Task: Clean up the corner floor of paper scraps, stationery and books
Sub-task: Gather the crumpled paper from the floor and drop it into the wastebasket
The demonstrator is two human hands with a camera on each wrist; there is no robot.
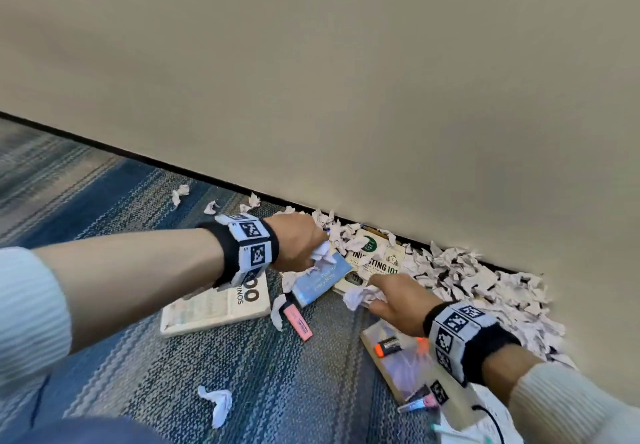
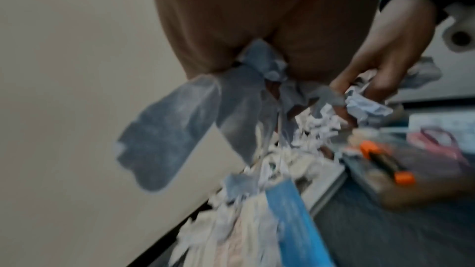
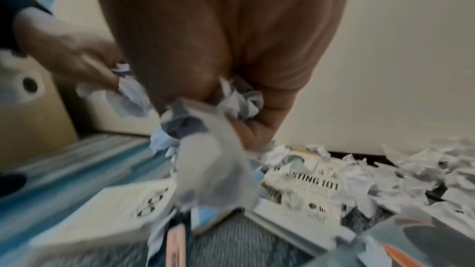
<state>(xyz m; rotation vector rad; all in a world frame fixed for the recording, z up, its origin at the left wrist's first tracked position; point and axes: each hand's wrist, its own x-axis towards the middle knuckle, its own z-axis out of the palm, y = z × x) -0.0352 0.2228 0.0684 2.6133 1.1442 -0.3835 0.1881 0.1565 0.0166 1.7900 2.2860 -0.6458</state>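
Note:
Crumpled white paper scraps (image 1: 460, 275) lie heaped along the wall's foot, partly covering a cream "Investing 101" book (image 1: 375, 263). My left hand (image 1: 299, 248) grips a wad of scraps (image 2: 257, 80) above a light blue book (image 1: 320, 279). My right hand (image 1: 394, 300) grips another wad of scraps (image 1: 360, 296) just in front of the cream book (image 3: 306, 184). A white book (image 1: 214, 305) lies under my left wrist. A pink highlighter (image 1: 298, 320) lies on the carpet. An orange-and-black marker (image 1: 389, 346) rests on a glossy book (image 1: 398, 360).
A beige wall (image 1: 346, 80) with a dark baseboard runs diagonally behind the heap. Loose scraps (image 1: 216, 405) lie on the blue-grey carpet (image 1: 138, 357) nearer me. More pens (image 1: 417, 405) lie at the lower right. A cardboard box (image 3: 33, 109) stands to the left in the right wrist view.

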